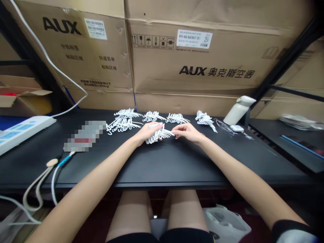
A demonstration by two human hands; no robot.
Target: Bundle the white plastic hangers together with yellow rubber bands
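Observation:
A bunch of thin white hooks [157,135] with curved ends lies in my left hand [144,133], its fingers closed around the curved side. My right hand [188,132] pinches at the straight tips on the bunch's right; its fingertips partly hide what they grip. Behind my hands, more piles of white hooks rest on the black table: a large left pile [123,124], a middle pile [152,116], another pile [177,118] to its right, and a far-right pile [204,118].
Large cardboard boxes [162,77] stand behind the black table [152,168]. At left are a white power strip [27,130], a blurred-out device [84,136] with a cable, and a strap [37,189]. A white bottle [239,110], glasses [225,126] and a small white case [237,128] sit right.

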